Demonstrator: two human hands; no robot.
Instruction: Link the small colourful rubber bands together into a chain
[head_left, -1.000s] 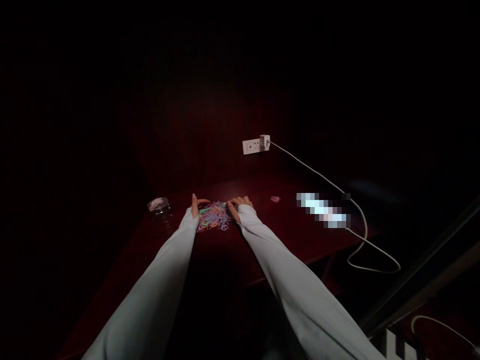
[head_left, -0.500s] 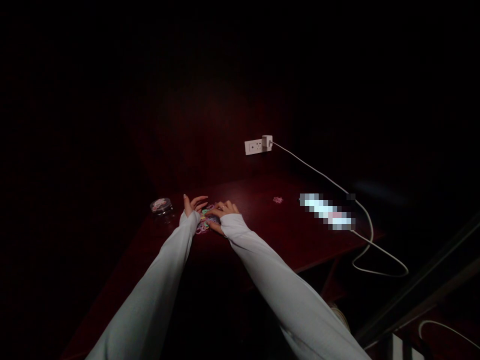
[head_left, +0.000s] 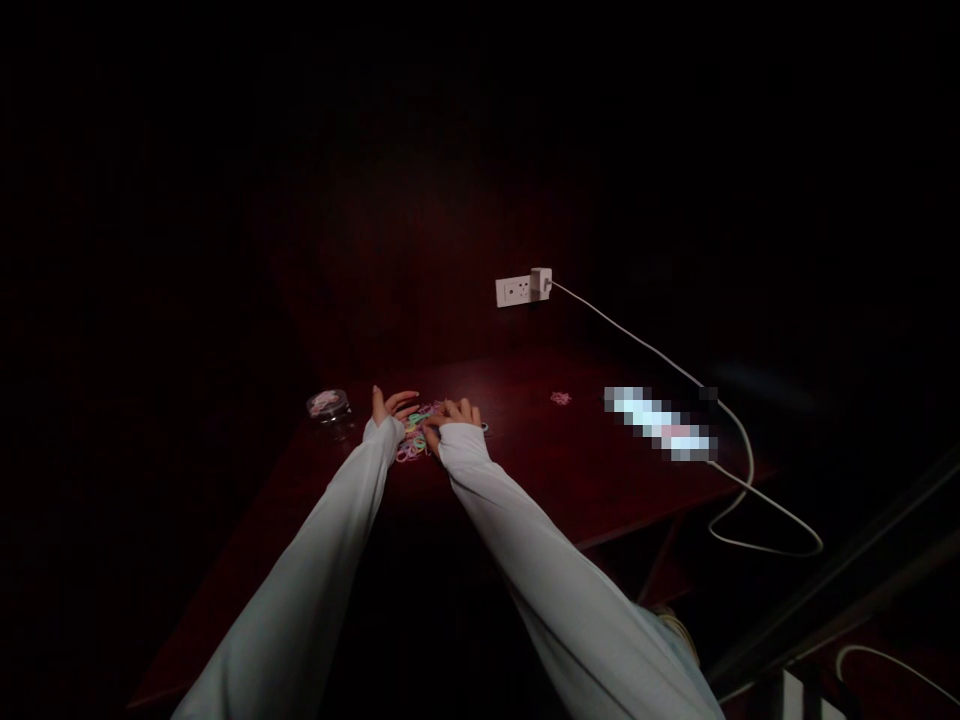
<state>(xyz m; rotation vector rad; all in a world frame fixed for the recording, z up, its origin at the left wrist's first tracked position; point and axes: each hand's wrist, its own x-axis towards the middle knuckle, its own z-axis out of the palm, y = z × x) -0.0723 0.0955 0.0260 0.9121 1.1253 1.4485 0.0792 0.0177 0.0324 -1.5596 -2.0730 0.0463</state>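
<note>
In the head view, both hands were at the far end of two outstretched pale sleeves (head_left: 315,560), working over the dark red desk (head_left: 540,480). A loose pile of small coloured loops (head_left: 415,432), with pink, purple, green and yellow among them, lay on the desk between the hands. The left hand (head_left: 386,405) was open at the left side of the pile, its thumb pointing up and its fingers stretched out toward the loops, with nothing visible in its grasp. The right hand (head_left: 459,414) was half curled over the right side of the pile, thumb apart from the fingers; whether it had hold of any loops could not be told. One pale loop (head_left: 485,428) lay just beside it on the right. Left of the left hand stood a clear jar (head_left: 330,412) with pinkish pieces showing at its top. Well to the right of the pile was a little pink cluster (head_left: 560,398), and beyond that a bright, pixelated object (head_left: 660,425). A white cable (head_left: 637,345) ran from a charger (head_left: 541,281), plugged into a wall socket (head_left: 513,291), and looped past the desk's right edge.
</note>
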